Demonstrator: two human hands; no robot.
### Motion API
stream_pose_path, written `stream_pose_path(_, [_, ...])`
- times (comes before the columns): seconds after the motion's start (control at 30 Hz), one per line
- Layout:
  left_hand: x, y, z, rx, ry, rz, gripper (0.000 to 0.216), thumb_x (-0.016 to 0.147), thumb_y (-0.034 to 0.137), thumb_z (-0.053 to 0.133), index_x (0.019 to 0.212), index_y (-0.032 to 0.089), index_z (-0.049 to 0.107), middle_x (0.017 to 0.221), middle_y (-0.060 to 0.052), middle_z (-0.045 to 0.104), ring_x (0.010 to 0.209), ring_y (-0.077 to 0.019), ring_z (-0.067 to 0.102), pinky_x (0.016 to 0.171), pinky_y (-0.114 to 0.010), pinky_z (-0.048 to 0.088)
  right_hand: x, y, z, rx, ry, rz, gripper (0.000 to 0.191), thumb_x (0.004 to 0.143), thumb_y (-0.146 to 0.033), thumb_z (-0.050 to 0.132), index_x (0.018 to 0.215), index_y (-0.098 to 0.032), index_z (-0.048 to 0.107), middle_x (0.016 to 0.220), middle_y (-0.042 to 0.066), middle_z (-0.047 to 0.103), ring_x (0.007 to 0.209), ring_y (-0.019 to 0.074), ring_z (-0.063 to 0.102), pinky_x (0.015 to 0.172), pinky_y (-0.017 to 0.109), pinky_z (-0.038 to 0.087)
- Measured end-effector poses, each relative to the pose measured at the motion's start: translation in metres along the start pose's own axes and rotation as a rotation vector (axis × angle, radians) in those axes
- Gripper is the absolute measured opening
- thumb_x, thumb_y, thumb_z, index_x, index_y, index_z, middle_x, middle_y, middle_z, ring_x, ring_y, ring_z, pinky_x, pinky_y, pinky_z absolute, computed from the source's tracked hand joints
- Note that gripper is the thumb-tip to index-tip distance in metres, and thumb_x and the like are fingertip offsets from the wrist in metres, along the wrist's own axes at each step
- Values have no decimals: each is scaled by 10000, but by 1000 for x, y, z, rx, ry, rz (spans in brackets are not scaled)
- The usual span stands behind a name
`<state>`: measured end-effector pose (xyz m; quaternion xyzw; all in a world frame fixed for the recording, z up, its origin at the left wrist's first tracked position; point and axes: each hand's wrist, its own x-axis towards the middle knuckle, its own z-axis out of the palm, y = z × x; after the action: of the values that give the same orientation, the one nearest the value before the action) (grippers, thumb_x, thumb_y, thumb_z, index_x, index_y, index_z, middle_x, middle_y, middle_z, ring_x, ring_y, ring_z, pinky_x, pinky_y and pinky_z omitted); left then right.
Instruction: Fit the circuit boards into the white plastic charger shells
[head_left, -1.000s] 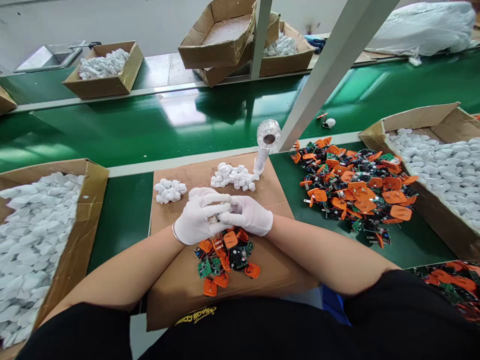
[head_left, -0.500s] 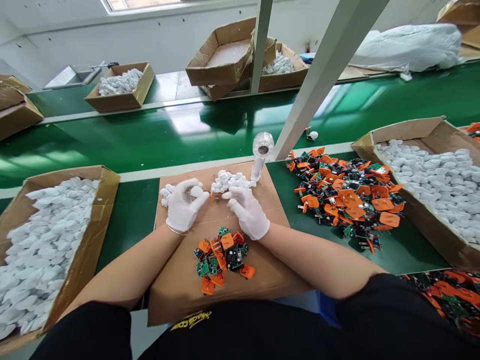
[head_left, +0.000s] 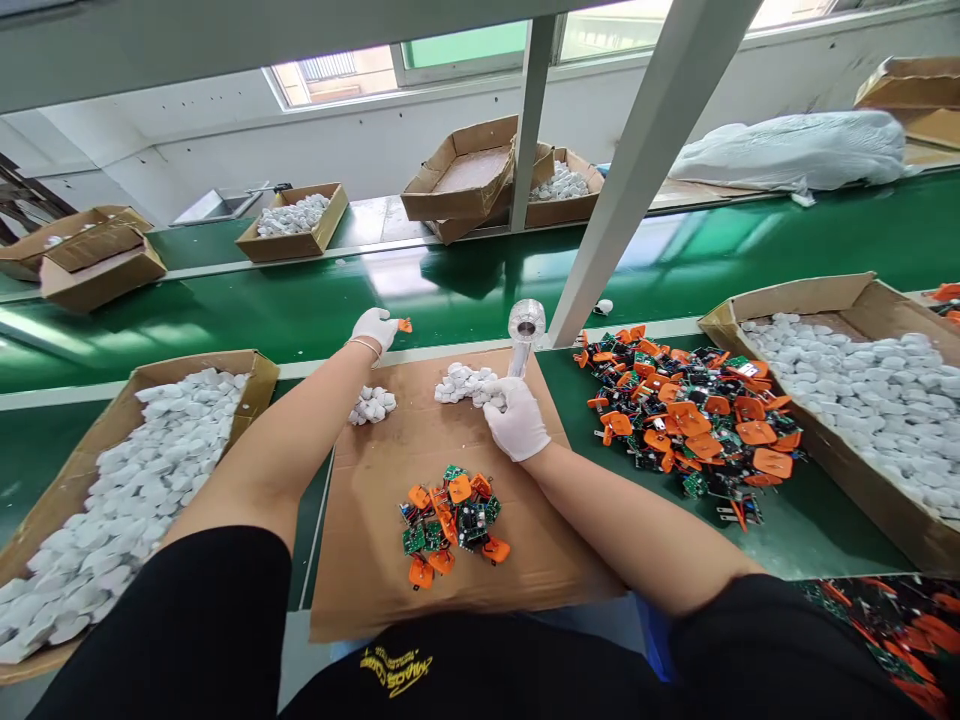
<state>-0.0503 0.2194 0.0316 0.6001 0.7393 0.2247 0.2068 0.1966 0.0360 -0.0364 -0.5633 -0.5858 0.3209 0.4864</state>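
Note:
My left hand (head_left: 375, 327), in a white glove, reaches out over the near edge of the green conveyor belt (head_left: 300, 340). Its fingers are closed on an orange plug part (head_left: 405, 325) that pokes out past the fingertips; the rest of it is hidden. My right hand (head_left: 516, 418), also gloved, is curled at the right end of a small pile of white plastic covers (head_left: 463, 384). Whatever is between its fingertips blends with the glove. Nearer my body, on the cardboard sheet (head_left: 375, 600), lies a cluster of orange plug plates with green circuit boards (head_left: 450, 520).
A clear roll on a stand (head_left: 526, 325) rises behind my right hand. More white covers (head_left: 373, 405) lie at left on the cardboard. Cardboard boxes of covers stand left (head_left: 266, 375) and right (head_left: 795, 290). A heap of orange plug assemblies (head_left: 690, 410) lies at right, near a slanted post (head_left: 622, 190).
My left hand has moved forward from the cardboard to above the belt with the orange part. My right hand has shifted slightly right onto the covers. The view has tilted up.

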Motion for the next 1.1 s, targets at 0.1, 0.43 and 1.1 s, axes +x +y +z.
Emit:
stream_pose_path(0.1, [-4,1,0,45,-2,1,478,743,288,705,1154,59,624,1123,-159,688,1020,-278,618,925,-408,435,-1,-2,5,355,-13,61,173,735,-298,650,867,-191,683,811,51,681,785,223,647,807,407,556])
stream_pose_path(0.43, [-167,17,5,-75,-278,742,444,771,314,751,1197,224,670,1211,-53,695,1120,-239,645,1042,-383,501,-5,-18,11,729,-104,151,230,619,-325,811,768,-217,672,867,50,750,891,242,720,858,408,595])
stream_pose_path(1.1, [-228,9,41,-251,-24,482,53,768,212,659,803,173,670,789,-31,701,702,-151,633,675,-278,520,-21,-24,10,683,-105,292,227,603,-342,788,732,-183,689,683,33,709,607,187,648,632,369,561])
